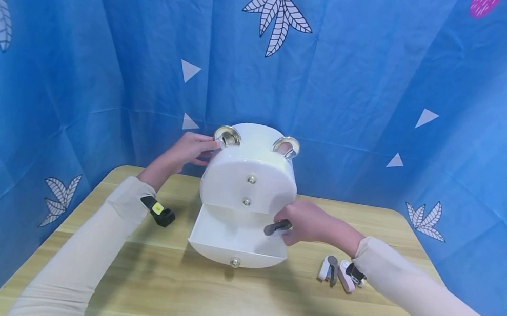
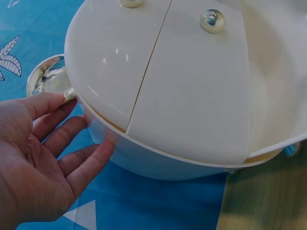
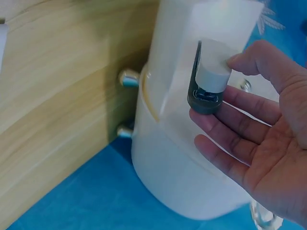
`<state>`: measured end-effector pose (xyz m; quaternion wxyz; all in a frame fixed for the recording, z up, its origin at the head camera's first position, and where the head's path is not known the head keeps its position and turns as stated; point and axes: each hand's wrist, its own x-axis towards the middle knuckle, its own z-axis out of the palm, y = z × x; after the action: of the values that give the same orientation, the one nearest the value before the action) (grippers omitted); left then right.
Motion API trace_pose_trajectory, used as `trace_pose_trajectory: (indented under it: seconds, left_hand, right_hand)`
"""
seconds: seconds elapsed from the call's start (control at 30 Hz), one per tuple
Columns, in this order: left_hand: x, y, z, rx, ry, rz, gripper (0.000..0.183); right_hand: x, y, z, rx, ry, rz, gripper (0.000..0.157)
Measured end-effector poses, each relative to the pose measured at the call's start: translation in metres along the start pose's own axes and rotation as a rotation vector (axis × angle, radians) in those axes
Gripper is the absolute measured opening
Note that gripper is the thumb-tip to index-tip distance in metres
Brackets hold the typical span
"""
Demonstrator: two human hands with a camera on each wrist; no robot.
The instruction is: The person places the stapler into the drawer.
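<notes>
A white storage box [image 1: 249,186] with round metallic ears stands on the table, its lowest drawer [image 1: 222,232] pulled out. My left hand [image 1: 191,149] is at the box's left ear [image 2: 50,79]. In the left wrist view, its thumb and index finger pinch the base of that ear, while other fingertips touch the box's side. My right hand [image 1: 304,222] holds a small grey-and-white stapler [image 3: 211,74] over the right part of the open drawer. The thumb presses on the white half, and fingers support the dark grey half from the other side.
To the right of the box lie another white-and-grey stapler [image 1: 328,270] and a pink-and-white one [image 1: 346,277], partly behind the right wrist's camera strap. A blue patterned curtain [image 1: 161,66] hangs behind and beside the wooden table [image 1: 201,302].
</notes>
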<state>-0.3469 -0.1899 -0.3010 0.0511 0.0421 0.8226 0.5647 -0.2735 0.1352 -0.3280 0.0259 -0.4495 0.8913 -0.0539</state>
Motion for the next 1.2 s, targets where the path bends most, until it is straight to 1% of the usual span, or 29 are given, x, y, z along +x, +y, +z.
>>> trace_pose_trajectory:
  seconds: [0.07,0.17,0.3,0.53,0.87,1.1,1.2]
  left_hand:
    - [0.0,0.0,0.0,0.0,-0.002,0.002,0.048]
    - [0.0,-0.001,0.0,0.0,-0.005,0.004,0.049]
    - [0.0,-0.001,-0.001,0.0,-0.006,-0.006,0.049]
    - [0.0,0.0,-0.001,0.009,-0.002,-0.007,0.049]
    - [0.0,0.0,0.0,-0.007,-0.004,-0.004,0.049]
    - [-0.001,0.0,0.0,-0.007,-0.006,0.001,0.049]
    - [-0.001,0.0,0.0,-0.011,-0.013,-0.001,0.05]
  right_hand:
    - [0.003,-0.001,0.005,-0.02,0.0,-0.007,0.015]
    - [0.007,-0.002,0.012,-0.044,-0.007,-0.015,0.012]
    - [0.012,-0.002,0.018,-0.06,-0.019,-0.007,0.012]
    - [0.017,-0.003,0.025,-0.126,-0.001,-0.021,0.014]
    - [0.017,-0.002,0.033,-0.117,0.005,-0.011,0.015]
    - [0.016,-0.002,0.036,-0.111,0.002,-0.001,0.011]
    - [0.015,-0.002,0.035,-0.125,0.006,-0.001,0.015]
